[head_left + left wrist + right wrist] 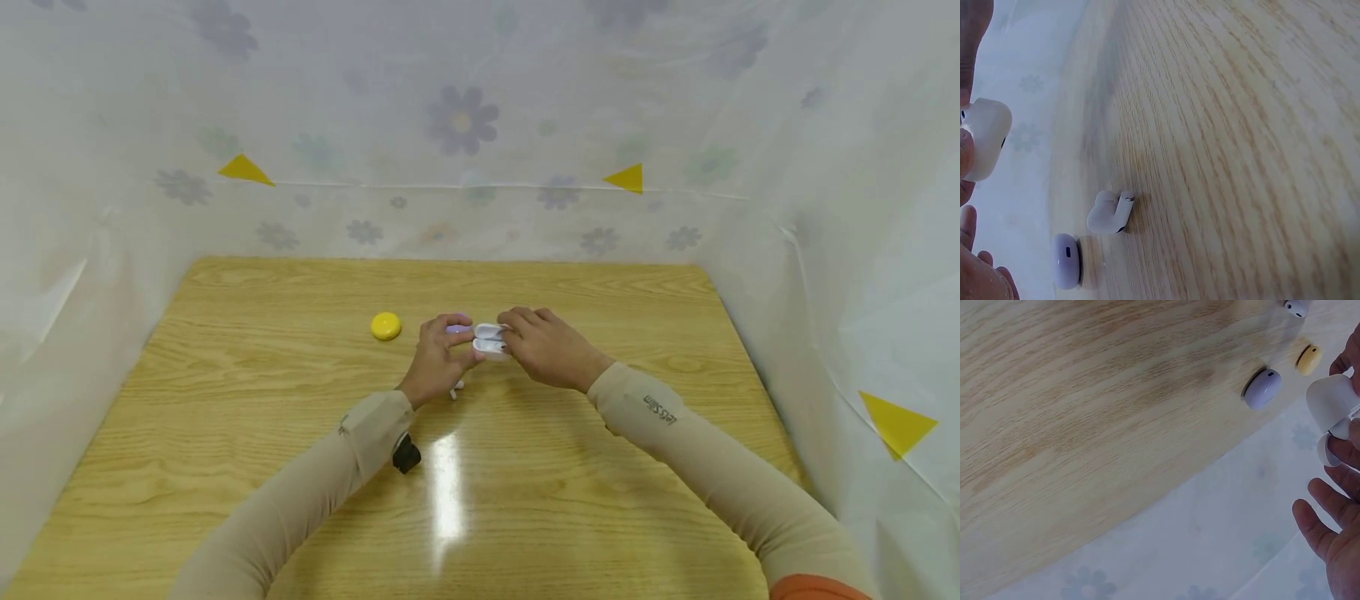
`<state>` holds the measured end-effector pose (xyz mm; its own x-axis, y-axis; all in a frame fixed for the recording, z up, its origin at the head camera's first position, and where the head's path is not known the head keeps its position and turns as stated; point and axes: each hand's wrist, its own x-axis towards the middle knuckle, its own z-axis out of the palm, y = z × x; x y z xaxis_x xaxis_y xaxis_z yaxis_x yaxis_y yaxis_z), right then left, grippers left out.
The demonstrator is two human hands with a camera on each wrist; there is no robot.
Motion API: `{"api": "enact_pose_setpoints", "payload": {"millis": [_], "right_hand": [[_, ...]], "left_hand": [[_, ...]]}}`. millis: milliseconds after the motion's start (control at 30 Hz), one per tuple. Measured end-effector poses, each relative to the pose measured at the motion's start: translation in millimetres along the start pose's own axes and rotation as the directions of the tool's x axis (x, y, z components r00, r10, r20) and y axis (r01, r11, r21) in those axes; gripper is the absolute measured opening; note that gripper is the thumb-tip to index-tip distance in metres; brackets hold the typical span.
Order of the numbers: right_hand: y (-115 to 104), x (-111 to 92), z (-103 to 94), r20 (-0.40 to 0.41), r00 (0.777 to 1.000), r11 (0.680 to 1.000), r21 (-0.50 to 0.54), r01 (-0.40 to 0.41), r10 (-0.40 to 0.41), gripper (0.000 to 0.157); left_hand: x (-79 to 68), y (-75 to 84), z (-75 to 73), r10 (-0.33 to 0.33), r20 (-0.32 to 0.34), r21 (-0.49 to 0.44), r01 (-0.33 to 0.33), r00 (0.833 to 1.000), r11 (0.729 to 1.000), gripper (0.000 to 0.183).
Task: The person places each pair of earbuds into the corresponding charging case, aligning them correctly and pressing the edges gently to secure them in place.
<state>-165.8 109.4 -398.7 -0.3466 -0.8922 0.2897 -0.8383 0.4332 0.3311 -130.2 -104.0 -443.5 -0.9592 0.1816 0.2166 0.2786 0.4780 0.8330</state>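
A white earbud charging case [489, 346] is held above the table with its lid raised. My left hand [441, 358] grips the case's left end between thumb and fingers. At its right end, my right hand [551, 348] pinches a white earbud [1339, 429], mostly hidden by the fingers, at the case's opening. Another white earbud [1109, 214] lies on the wood below the left hand. Beyond the left hand sits a closed purple case [1263, 389], partly covered by fingers in the head view.
A round yellow case [386, 326] rests on the wooden table [300, 392], left of the hands. White flowered sheeting [465, 225] encloses the table's back and sides, with yellow triangles [626, 177] on it. A black strap piece [406, 455] hangs by the left wrist.
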Motion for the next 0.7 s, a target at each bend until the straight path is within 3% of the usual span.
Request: {"api": "enact_pose_setpoints", "payload": {"millis": [133,300,433,600,700], "right_hand": [[-0.7,-0.3,-0.5,-0.026,0.999,0.999,0.035,-0.033,0.034,0.023],[-1.3,1.0,-6.2,-0.118,0.988,0.990,0.114,-0.089,0.102,0.019],[-3.7,1.0,-9.3,-0.194,0.973,0.984,0.152,-0.093,0.122,0.016],[-15.1,-3.5,-9.4,-0.296,0.952,0.978,0.208,-0.012,0.074,0.022],[-25.4,-6.0,-5.4,-0.314,0.949,0.976,0.208,0.059,0.010,0.022]], "left_hand": [[0.7,0.7,-0.9,-0.038,0.013,-0.025,0.039,0.999,0.999,0.037],[2.9,0.4,-2.9,-0.099,0.011,-0.044,0.099,0.995,0.994,0.038],[3.5,-1.1,-4.9,-0.078,-0.010,-0.019,0.078,0.997,0.997,0.038],[3.8,-4.0,-7.4,-0.048,-0.015,0.004,0.048,0.999,0.999,0.036],[4.7,-5.5,-8.9,-0.052,-0.019,-0.014,0.052,0.998,0.999,0.036]]}}
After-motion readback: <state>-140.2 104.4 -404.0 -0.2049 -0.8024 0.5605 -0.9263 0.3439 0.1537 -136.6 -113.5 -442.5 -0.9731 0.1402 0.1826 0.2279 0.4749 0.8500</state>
